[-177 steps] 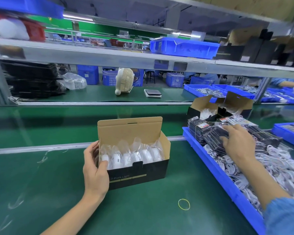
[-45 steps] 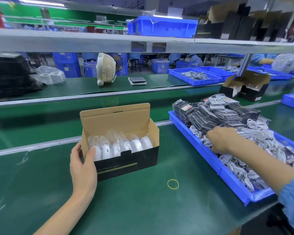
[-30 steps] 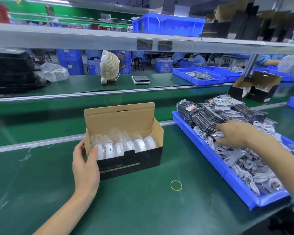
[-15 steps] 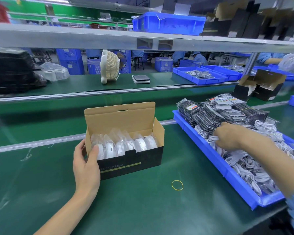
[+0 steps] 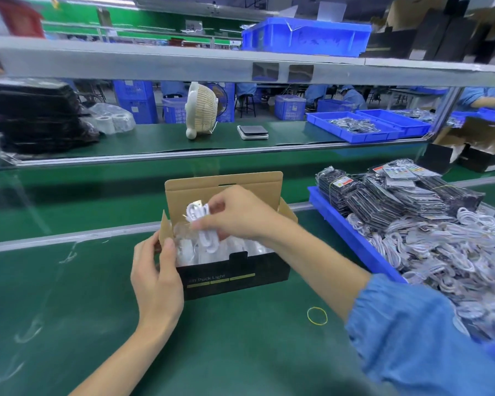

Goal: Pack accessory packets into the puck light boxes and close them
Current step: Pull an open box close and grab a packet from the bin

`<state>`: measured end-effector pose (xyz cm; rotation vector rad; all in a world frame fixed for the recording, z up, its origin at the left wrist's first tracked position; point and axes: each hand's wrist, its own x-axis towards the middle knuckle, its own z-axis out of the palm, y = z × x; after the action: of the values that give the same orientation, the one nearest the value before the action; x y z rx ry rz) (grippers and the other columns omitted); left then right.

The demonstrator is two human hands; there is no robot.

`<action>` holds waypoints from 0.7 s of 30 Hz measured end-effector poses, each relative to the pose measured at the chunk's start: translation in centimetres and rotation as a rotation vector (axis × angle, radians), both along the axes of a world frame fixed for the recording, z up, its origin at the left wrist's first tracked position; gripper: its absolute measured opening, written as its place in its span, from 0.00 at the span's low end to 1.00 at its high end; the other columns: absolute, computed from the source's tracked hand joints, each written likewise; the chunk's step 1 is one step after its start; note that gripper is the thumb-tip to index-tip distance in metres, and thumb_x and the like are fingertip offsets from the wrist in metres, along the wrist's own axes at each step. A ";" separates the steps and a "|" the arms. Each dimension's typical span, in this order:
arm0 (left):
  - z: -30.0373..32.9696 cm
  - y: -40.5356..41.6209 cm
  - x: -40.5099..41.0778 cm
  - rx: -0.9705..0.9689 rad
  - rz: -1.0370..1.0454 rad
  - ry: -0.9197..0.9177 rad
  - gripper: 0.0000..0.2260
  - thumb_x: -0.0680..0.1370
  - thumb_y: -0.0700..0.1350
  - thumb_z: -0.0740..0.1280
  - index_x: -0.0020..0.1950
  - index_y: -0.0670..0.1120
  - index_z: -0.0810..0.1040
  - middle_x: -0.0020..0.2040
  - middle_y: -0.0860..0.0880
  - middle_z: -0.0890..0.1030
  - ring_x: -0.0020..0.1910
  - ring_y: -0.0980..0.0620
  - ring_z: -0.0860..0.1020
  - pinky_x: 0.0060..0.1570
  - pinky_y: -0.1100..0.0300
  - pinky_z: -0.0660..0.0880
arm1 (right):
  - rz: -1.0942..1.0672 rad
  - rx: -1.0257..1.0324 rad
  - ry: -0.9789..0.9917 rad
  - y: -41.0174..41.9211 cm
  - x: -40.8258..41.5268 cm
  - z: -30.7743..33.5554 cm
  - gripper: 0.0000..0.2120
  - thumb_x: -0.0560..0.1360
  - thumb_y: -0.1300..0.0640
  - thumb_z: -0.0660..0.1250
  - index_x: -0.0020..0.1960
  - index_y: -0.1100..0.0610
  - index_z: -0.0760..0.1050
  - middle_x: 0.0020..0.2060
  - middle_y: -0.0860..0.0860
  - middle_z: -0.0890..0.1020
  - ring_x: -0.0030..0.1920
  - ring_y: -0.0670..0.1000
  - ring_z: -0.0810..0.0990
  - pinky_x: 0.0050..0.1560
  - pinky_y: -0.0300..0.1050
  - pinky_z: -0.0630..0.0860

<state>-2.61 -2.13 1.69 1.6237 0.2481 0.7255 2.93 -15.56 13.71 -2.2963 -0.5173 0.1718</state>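
An open black puck light box [image 5: 235, 277] with a raised brown lid stands on the green bench, filled with bagged white puck lights [image 5: 249, 247]. My left hand [image 5: 155, 278] grips the box's left end, thumb on the side flap. My right hand [image 5: 237, 214] hovers over the box and pinches a bagged white cable packet [image 5: 202, 224], whose lower end reaches down among the lights. More white cable packets [image 5: 446, 252] and black accessory packets [image 5: 383, 195] fill the blue tray [image 5: 352, 235] at the right.
A yellow rubber band [image 5: 317, 315] lies on the bench in front of the box. Behind, a raised green shelf carries a small cream fan [image 5: 202, 110], a scale [image 5: 253, 132], blue trays [image 5: 363, 128] and black stacks [image 5: 32, 118]. Open boxes [image 5: 480, 147] sit far right.
My right hand has left the blue tray with a white cable packet and swung left over the open box. My left hand stays on the box's left end.
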 end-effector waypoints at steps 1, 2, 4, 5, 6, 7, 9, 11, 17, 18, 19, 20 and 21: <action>0.0 0.0 0.0 0.002 0.006 0.002 0.12 0.81 0.52 0.59 0.57 0.50 0.78 0.52 0.54 0.77 0.46 0.69 0.74 0.46 0.76 0.67 | -0.007 0.033 0.049 1.2 0.3 -0.6 0.13 0.70 0.52 0.76 0.41 0.62 0.79 0.33 0.48 0.80 0.31 0.48 0.82 0.40 0.44 0.83; -0.1 0.0 0.0 -0.003 0.012 0.005 0.10 0.84 0.50 0.59 0.57 0.49 0.78 0.50 0.54 0.78 0.46 0.67 0.74 0.46 0.74 0.68 | -0.028 0.064 0.073 2.3 0.5 -1.2 0.12 0.70 0.53 0.77 0.43 0.61 0.80 0.36 0.49 0.82 0.30 0.48 0.83 0.38 0.43 0.83; -0.3 -0.1 0.1 -0.039 0.030 0.017 0.10 0.86 0.46 0.59 0.55 0.45 0.79 0.46 0.53 0.78 0.42 0.63 0.73 0.45 0.63 0.69 | -0.089 0.159 0.095 4.0 0.6 -2.2 0.11 0.69 0.54 0.78 0.40 0.58 0.77 0.37 0.51 0.83 0.32 0.49 0.85 0.37 0.46 0.84; -0.2 -0.1 0.1 -0.057 0.038 0.021 0.11 0.86 0.45 0.58 0.53 0.44 0.78 0.44 0.53 0.78 0.40 0.62 0.73 0.44 0.60 0.68 | -0.120 0.181 0.084 4.6 0.7 -2.6 0.12 0.69 0.54 0.78 0.38 0.57 0.76 0.37 0.52 0.83 0.35 0.51 0.85 0.40 0.50 0.84; -0.1 -0.1 0.2 -0.070 0.043 0.021 0.11 0.86 0.45 0.58 0.51 0.44 0.78 0.42 0.53 0.78 0.38 0.62 0.72 0.42 0.59 0.68 | -0.145 0.180 0.065 5.1 0.7 -2.9 0.12 0.69 0.53 0.78 0.37 0.56 0.76 0.39 0.52 0.83 0.40 0.53 0.85 0.43 0.54 0.83; 0.0 -0.1 0.2 -0.077 0.045 0.020 0.11 0.86 0.44 0.58 0.50 0.44 0.78 0.41 0.54 0.78 0.37 0.62 0.72 0.41 0.60 0.68 | -0.168 0.176 0.052 5.3 0.7 -3.1 0.11 0.69 0.52 0.78 0.37 0.56 0.78 0.40 0.53 0.84 0.43 0.54 0.85 0.46 0.55 0.83; 0.1 -0.1 0.2 -0.079 0.054 0.018 0.12 0.86 0.44 0.59 0.46 0.48 0.77 0.38 0.54 0.76 0.36 0.61 0.71 0.39 0.62 0.66 | -0.196 0.176 0.058 5.4 0.6 -3.4 0.11 0.70 0.51 0.77 0.38 0.58 0.81 0.42 0.53 0.85 0.46 0.53 0.84 0.48 0.55 0.82; 0.1 -0.1 0.1 -0.071 0.060 0.013 0.11 0.85 0.43 0.59 0.44 0.48 0.75 0.37 0.50 0.75 0.35 0.59 0.71 0.37 0.64 0.65 | -0.169 0.135 0.091 4.9 0.4 -3.4 0.11 0.70 0.51 0.76 0.36 0.57 0.81 0.40 0.53 0.85 0.45 0.53 0.84 0.48 0.54 0.82; -0.2 -0.1 0.2 -0.023 0.035 0.008 0.14 0.81 0.37 0.65 0.66 0.45 0.80 0.58 0.50 0.83 0.56 0.54 0.80 0.44 0.78 0.71 | -0.117 0.006 0.094 3.6 0.4 -2.6 0.09 0.70 0.58 0.76 0.35 0.56 0.79 0.41 0.54 0.85 0.36 0.50 0.85 0.45 0.47 0.83; -0.2 -0.2 0.1 -0.016 0.029 -0.001 0.16 0.80 0.35 0.65 0.67 0.46 0.79 0.59 0.51 0.83 0.56 0.57 0.79 0.45 0.79 0.71 | -0.124 -0.003 0.072 3.9 0.3 -2.6 0.08 0.70 0.58 0.77 0.38 0.57 0.79 0.44 0.56 0.84 0.38 0.54 0.85 0.46 0.50 0.83; -0.2 -0.3 0.0 -0.010 0.019 -0.009 0.18 0.79 0.34 0.65 0.67 0.46 0.79 0.59 0.51 0.82 0.56 0.61 0.79 0.45 0.79 0.71 | -0.126 -0.020 0.038 4.1 0.1 -2.7 0.08 0.70 0.58 0.77 0.42 0.57 0.78 0.48 0.58 0.82 0.41 0.57 0.85 0.47 0.53 0.83; -0.2 -0.4 -0.1 -0.009 0.007 -0.016 0.19 0.79 0.32 0.65 0.67 0.47 0.79 0.59 0.52 0.82 0.56 0.64 0.78 0.46 0.80 0.71 | -0.129 -0.048 0.006 4.3 -0.1 -2.8 0.10 0.70 0.57 0.77 0.47 0.58 0.78 0.51 0.58 0.79 0.44 0.59 0.84 0.47 0.55 0.82; -0.2 -0.5 -0.1 -0.013 -0.002 -0.027 0.20 0.78 0.31 0.64 0.66 0.49 0.79 0.59 0.54 0.81 0.55 0.66 0.78 0.46 0.79 0.72 | -0.133 -0.074 -0.014 4.4 -0.2 -2.9 0.13 0.70 0.57 0.77 0.50 0.58 0.76 0.52 0.57 0.77 0.45 0.60 0.83 0.47 0.55 0.81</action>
<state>-2.74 -2.62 1.53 1.6002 0.2316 0.7423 2.70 -11.17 10.79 -2.3961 -0.3686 0.1117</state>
